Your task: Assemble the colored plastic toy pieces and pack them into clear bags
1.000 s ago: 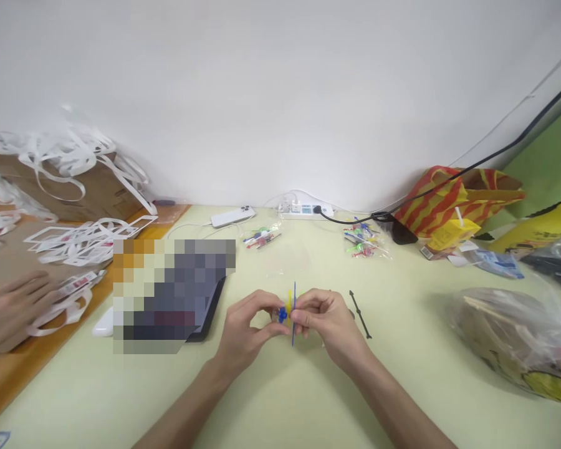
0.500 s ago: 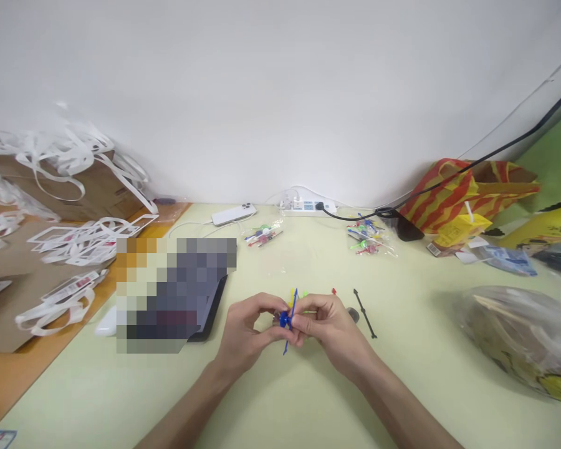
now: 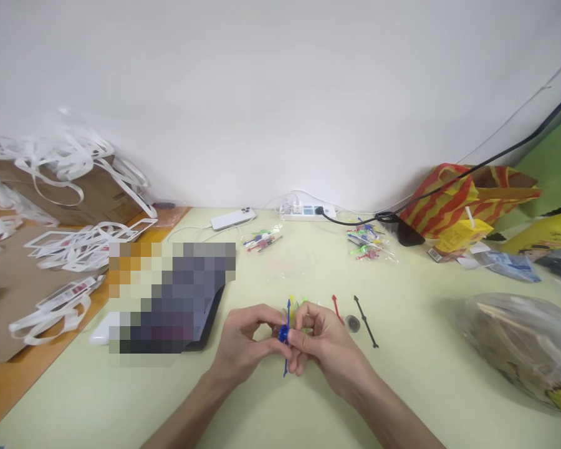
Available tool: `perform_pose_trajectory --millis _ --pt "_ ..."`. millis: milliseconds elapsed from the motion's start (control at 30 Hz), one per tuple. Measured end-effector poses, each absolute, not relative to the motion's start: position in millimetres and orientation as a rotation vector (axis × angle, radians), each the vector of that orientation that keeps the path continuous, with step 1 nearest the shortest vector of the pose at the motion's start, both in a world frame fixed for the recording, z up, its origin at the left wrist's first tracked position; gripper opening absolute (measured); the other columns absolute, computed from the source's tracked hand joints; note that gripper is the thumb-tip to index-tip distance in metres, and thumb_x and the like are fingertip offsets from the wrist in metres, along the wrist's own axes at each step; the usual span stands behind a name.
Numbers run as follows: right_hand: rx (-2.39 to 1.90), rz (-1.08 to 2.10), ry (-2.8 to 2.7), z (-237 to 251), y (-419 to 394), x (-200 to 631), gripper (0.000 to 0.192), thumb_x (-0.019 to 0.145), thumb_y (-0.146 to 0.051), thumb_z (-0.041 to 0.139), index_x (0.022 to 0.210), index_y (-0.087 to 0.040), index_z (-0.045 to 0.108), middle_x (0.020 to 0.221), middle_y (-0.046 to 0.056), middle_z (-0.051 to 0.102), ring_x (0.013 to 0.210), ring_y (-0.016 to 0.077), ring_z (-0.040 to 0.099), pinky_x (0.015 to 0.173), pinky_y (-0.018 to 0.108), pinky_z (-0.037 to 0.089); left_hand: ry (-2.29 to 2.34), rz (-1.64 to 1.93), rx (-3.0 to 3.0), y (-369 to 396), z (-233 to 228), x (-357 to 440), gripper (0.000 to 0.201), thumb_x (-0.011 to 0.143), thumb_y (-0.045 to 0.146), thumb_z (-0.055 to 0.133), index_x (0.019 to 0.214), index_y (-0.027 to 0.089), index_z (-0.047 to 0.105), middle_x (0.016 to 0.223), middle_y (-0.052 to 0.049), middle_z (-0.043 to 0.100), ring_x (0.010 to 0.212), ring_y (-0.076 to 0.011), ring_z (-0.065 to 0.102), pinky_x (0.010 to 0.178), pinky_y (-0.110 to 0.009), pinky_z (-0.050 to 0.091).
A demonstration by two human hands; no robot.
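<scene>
Head view: near the middle of the tabletop [image 3: 271, 411], toward its front edge, the left hand [image 3: 243, 343] and the right hand [image 3: 325, 346] are brought together, fingertips of both pinched on a thin blue plastic stick [image 3: 286, 337] with a small blue knob at its middle, held nearly upright. Just beyond the right hand lie a red stick [image 3: 336, 308], a coin [image 3: 353, 323] and a black stick [image 3: 367, 322]. A tablet [image 3: 206, 318] lies left of the hands
</scene>
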State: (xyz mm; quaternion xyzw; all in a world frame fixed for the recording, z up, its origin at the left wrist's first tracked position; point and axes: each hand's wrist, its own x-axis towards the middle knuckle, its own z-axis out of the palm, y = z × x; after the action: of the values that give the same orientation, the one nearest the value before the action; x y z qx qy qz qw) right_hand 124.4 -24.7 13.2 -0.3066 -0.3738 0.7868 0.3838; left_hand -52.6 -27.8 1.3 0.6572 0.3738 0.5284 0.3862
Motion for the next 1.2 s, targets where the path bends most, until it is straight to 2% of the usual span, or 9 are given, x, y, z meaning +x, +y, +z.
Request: perform_pose_trajectory --millis 100,200,300,400,533,633,833,1000,1200 --pt "-0.855 1.815 -1.075 18.9 -20.3 130.7 0.044 0.075 -0.049 0.083 0.077 -0.021 0.049 0.055 -0.005 0.058 0.043 0.011 0.057 0.04 0.02 0.04 1.083 1.371 1.759 -21.0 3.2 -64.2 0.028 0.071 0.035 0.088 0.082 0.017 0.07 0.073 -0.005 0.071 0.066 -0.0178 0.065 0.063 -0.029 0.054" --pt "-1.009 1.451 -1.221 22.1 -13.6 142.9 0.035 0.085 -0.048 0.073 0.079 -0.022 0.052 0.057 -0.006 0.054 0.046 0.0102 0.049 0.043 0.022 0.038 1.419 1.323 1.874 -12.5 4.6 -81.4 0.028 0.076 0.041 0.083 0.083 0.019 0.069 0.077 -0.004 0.071 0.072 -0.0183 0.065 0.07 -0.029 0.053" --pt "-1.174 1.049 -1.492 19.4 -8.7 151.9 0.023 0.093 -0.038 0.065 0.08 -0.021 0.057 0.072 -0.001 0.06 0.063 0.0146 0.053 0.058 0.028 0.043 1.604 0.999 2.017 -6.3 2.6 -93.6 0.024 0.082 0.043 0.078 0.089 0.021 0.07 0.086 -0.002 0.071 0.081 -0.019 0.066 0.076 -0.029 0.051" --pt "-1.212 0.675 -1.874 11.0 -7.4 152.0 0.011 0.097 -0.024 0.058 0.088 -0.022 0.064 0.088 0.004 0.067 0.084 0.0217 0.056 0.076 0.037 0.044 1.573 0.737 2.108 -3.7 -1.4 -95.9 0.021 0.086 0.043 0.073 0.092 0.023 0.069 0.094 -0.002 0.071 0.091 -0.0209 0.066 0.081 -0.031 0.051" --pt "-1.247 0.357 -2.155 -2.6 -9.1 143.4 0.014 0.095 -0.014 0.06 0.1 -0.024 0.067 0.114 0.007 0.068 0.107 0.0284 0.053 0.085 0.044 0.039 1.522 0.626 2.172 -3.6 -5.0 -93.1 0.022 0.088 0.044 0.071 0.09 0.023 0.066 0.096 -0.002 0.069 0.096 -0.0225 0.064 0.086 -0.034 0.05" --pt "-1.253 0.266 -2.208 -9.4 -10.9 137.9 0.015 0.095 -0.015 0.06 0.103 -0.025 0.069 0.127 0.009 0.063 0.117 0.0315 0.048 0.091 0.047 0.037 1.524 0.613 2.214 -3.9 -5.6 -93.7 0.022 0.089 0.045 0.069 0.092 0.024 0.067 0.098 -0.003 0.069 0.098 -0.0232 0.063 0.087 -0.035 0.049" --pt "-1.273 0.262 -2.112 -10.2 -11.2 137.2 0.021 0.097 -0.011 0.052 0.1 -0.025 0.068 0.124 0.008 0.062 0.116 0.0293 0.047 0.092 0.047 0.034 1.56 0.748 2.29 -4.3 -3.8 -94.5 0.025 0.092 0.045 0.066 0.108 0.026 0.067 0.108 -0.003 0.069 0.106 -0.024 0.062 0.094 -0.037 0.049" --pt "-1.291 0.283 -2.047 -7.2 -11.3 140.4 0.023 0.095 -0.008 0.052 0.099 -0.025 0.067 0.119 0.007 0.062 0.113 0.0273 0.048 0.09 0.044 0.032 1.551 0.756 2.262 -4.8 -3.9 -91.1 0.016 0.094 0.039 0.063 0.098 0.025 0.068 0.101 -0.003 0.07 0.099 -0.0222 0.064 0.087 -0.034 0.051" --pt "-1.279 0.251 -2.078 -8.0 -13.0 139.4 0.024 0.095 -0.009 0.051 0.099 -0.025 0.068 0.115 0.007 0.064 0.111 0.0262 0.05 0.087 0.041 0.033 1.528 0.736 2.171 -4.2 -6.7 -91.5 0.018 0.094 0.04 0.06 0.091 0.023 0.067 0.096 -0.002 0.069 0.09 -0.0193 0.066 0.082 -0.031 0.051"
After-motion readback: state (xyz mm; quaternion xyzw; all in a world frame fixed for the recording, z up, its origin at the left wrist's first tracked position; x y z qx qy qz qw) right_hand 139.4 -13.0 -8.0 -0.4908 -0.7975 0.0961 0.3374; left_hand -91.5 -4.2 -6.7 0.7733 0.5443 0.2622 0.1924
